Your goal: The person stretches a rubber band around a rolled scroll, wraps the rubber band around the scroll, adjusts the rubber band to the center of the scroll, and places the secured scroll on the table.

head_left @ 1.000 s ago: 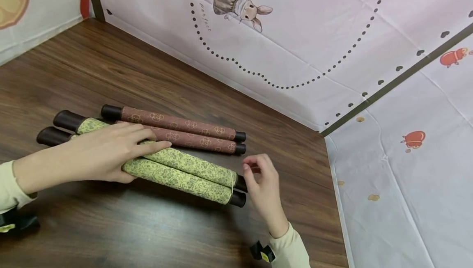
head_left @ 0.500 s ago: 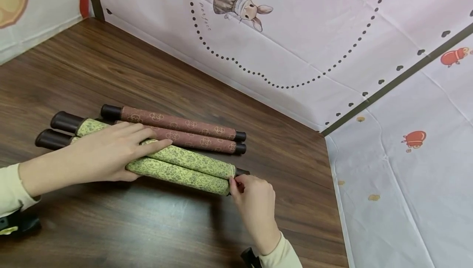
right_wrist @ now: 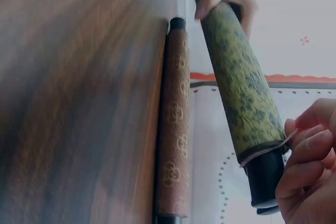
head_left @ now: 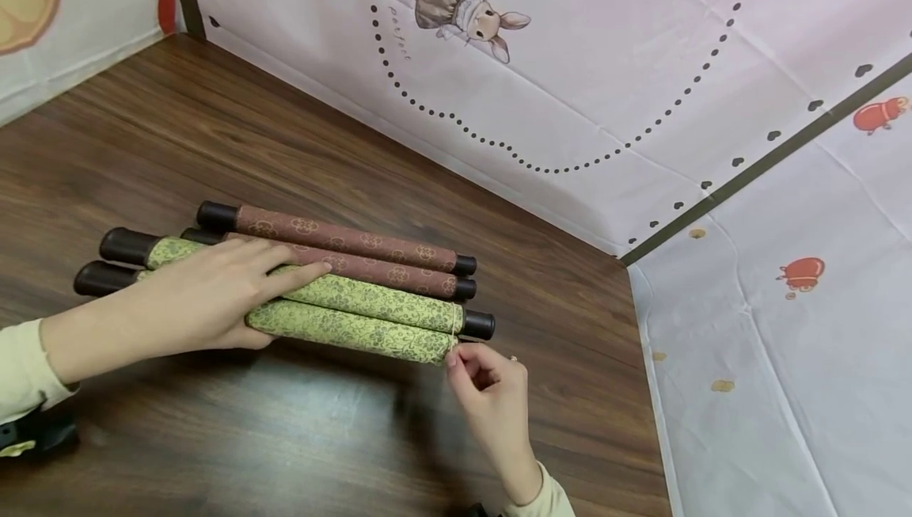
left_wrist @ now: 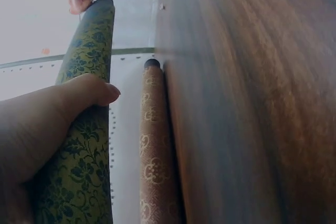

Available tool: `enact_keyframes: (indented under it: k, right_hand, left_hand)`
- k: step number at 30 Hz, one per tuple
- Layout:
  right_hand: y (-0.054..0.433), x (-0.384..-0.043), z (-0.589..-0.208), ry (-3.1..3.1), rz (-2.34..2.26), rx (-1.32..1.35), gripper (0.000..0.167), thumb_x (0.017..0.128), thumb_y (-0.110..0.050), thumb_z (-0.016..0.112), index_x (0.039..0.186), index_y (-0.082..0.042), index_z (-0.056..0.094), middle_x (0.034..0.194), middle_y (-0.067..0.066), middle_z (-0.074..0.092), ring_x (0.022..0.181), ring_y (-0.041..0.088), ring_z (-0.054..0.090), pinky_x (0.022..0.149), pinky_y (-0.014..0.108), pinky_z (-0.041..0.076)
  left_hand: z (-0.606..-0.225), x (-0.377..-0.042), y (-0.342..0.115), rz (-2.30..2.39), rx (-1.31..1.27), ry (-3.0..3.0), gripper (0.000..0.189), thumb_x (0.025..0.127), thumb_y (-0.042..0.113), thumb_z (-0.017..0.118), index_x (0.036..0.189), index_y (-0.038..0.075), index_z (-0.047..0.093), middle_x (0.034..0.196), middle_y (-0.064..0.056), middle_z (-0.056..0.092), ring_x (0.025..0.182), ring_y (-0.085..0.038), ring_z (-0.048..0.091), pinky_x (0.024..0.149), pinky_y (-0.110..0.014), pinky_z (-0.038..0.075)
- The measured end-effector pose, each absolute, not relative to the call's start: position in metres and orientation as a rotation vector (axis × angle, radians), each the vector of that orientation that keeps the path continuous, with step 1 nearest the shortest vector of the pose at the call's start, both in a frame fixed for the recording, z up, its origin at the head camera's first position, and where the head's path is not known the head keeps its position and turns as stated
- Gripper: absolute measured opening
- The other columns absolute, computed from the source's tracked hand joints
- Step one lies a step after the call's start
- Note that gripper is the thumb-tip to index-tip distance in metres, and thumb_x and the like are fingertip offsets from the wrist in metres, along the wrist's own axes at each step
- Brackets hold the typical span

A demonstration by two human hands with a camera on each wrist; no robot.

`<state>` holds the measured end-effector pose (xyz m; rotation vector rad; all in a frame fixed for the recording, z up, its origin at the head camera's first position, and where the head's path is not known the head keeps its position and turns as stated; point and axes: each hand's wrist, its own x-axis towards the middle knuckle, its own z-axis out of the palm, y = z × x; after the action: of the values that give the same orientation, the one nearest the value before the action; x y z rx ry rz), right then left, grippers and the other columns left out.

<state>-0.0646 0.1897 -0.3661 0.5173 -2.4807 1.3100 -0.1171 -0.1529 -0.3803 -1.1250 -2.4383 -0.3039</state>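
Observation:
A yellow-green floral scroll, rolled as two side-by-side rolls with black end knobs, lies in front in the head view. My left hand grips it left of its middle, the thumb on the near side. At its right end a thin cord runs around both rolls, beside the knobs. My right hand pinches this cord between thumb and forefinger and hides the near right knob. In the left wrist view, the left thumb presses against the floral cloth. The scroll appears raised off the table.
Just behind lies a brown double-rolled scroll with gold flower patterns and black knobs, on the dark wooden table. A pink printed cloth wall borders the back, a white one the right.
My right hand has moved left from beside the knobs and now pinches the cord. The green scroll's right end has shifted away from me, toward the brown scroll. My left hand keeps its grip.

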Motion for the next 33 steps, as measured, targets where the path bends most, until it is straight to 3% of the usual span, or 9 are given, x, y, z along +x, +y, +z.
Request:
enact_keyframes:
  k: [6, 11, 15, 17, 21, 24, 28, 30, 33]
  right_hand:
    - [0.196, -0.055, -0.370, -2.597, 1.625, 0.405, 0.007, 0.092, -0.005, 0.064, 0.094, -0.004, 0.071, 0.053, 0.009, 0.045, 0.046, -0.004, 0.036, 0.039, 0.015, 0.031]
    - [0.203, -0.055, -0.380, -2.654, 1.971, 0.388, 0.027, 0.094, 0.000, 0.055, 0.118, 0.006, 0.064, 0.047, 0.023, 0.036, 0.036, -0.002, 0.036, 0.030, 0.019, 0.030]
    - [0.206, -0.055, -0.387, -2.742, 2.105, 0.407, 0.043, 0.095, 0.000, 0.051, 0.137, -0.002, 0.055, 0.055, 0.036, 0.042, 0.037, 0.002, 0.044, 0.031, 0.031, 0.038]
    - [0.206, -0.052, -0.388, -2.795, 2.020, 0.446, 0.046, 0.096, 0.000, 0.051, 0.142, -0.008, 0.053, 0.058, 0.036, 0.050, 0.039, 0.001, 0.048, 0.032, 0.033, 0.042]
    - [0.207, -0.044, -0.384, -2.792, 1.180, 0.855, 0.038, 0.091, -0.003, 0.061, 0.127, -0.014, 0.067, 0.066, 0.010, 0.070, 0.048, -0.007, 0.047, 0.044, 0.014, 0.045]
    - [0.207, -0.043, -0.374, -2.524, 0.601, 0.956, 0.033, 0.082, -0.010, 0.074, 0.114, -0.015, 0.074, 0.079, -0.006, 0.071, 0.057, -0.005, 0.049, 0.055, 0.005, 0.041]
    - [0.208, -0.056, -0.361, -2.421, 0.337, 0.907, 0.066, 0.073, -0.027, 0.085, 0.132, -0.011, 0.062, 0.114, 0.005, 0.066, 0.096, 0.016, 0.063, 0.082, 0.024, 0.054]
    - [0.208, -0.064, -0.359, -2.452, 0.216, 0.893, 0.085, 0.070, -0.038, 0.087, 0.142, -0.009, 0.052, 0.131, 0.010, 0.059, 0.116, 0.026, 0.057, 0.097, 0.039, 0.051]
    - [0.207, -0.070, -0.361, -2.522, 0.102, 0.914, 0.096, 0.067, -0.048, 0.087, 0.144, -0.008, 0.048, 0.134, 0.008, 0.058, 0.123, 0.026, 0.055, 0.107, 0.046, 0.045]
  left_hand:
    - [-0.378, -0.123, -0.158, -0.352, -1.068, -2.363, 0.109, 0.048, 0.045, 0.094, 0.145, 0.017, 0.050, 0.097, 0.003, 0.062, 0.077, -0.010, 0.055, 0.074, -0.042, 0.053]
    - [-0.376, -0.125, -0.157, -0.422, -1.036, -2.323, 0.107, 0.046, 0.042, 0.094, 0.142, 0.020, 0.054, 0.100, 0.001, 0.065, 0.081, -0.013, 0.060, 0.076, -0.045, 0.054]
    - [-0.376, -0.126, -0.157, -0.432, -1.032, -2.327, 0.103, 0.046, 0.040, 0.094, 0.140, 0.021, 0.056, 0.100, 0.001, 0.065, 0.083, -0.015, 0.062, 0.080, -0.047, 0.055]
    - [-0.376, -0.127, -0.159, -0.415, -1.030, -2.344, 0.102, 0.046, 0.041, 0.094, 0.139, 0.021, 0.057, 0.101, 0.000, 0.065, 0.085, -0.017, 0.064, 0.083, -0.049, 0.055]
    - [-0.377, -0.128, -0.162, -0.364, -1.036, -2.381, 0.099, 0.047, 0.041, 0.094, 0.138, 0.020, 0.059, 0.099, -0.001, 0.064, 0.086, -0.018, 0.064, 0.091, -0.051, 0.053]
    - [-0.378, -0.127, -0.163, -0.334, -1.037, -2.402, 0.101, 0.048, 0.043, 0.093, 0.139, 0.020, 0.057, 0.098, 0.001, 0.063, 0.084, -0.015, 0.062, 0.087, -0.046, 0.054]
    - [-0.381, -0.123, -0.161, -0.342, -1.056, -2.409, 0.104, 0.047, 0.043, 0.093, 0.141, 0.020, 0.056, 0.106, 0.001, 0.065, 0.090, -0.015, 0.060, 0.082, -0.043, 0.053]
    - [-0.383, -0.122, -0.158, -0.348, -1.088, -2.402, 0.104, 0.047, 0.043, 0.093, 0.141, 0.021, 0.055, 0.110, 0.000, 0.065, 0.094, -0.016, 0.060, 0.080, -0.043, 0.054]
    - [-0.384, -0.120, -0.153, -0.349, -1.134, -2.388, 0.103, 0.048, 0.044, 0.093, 0.141, 0.021, 0.055, 0.115, -0.001, 0.065, 0.101, -0.020, 0.061, 0.082, -0.047, 0.055]
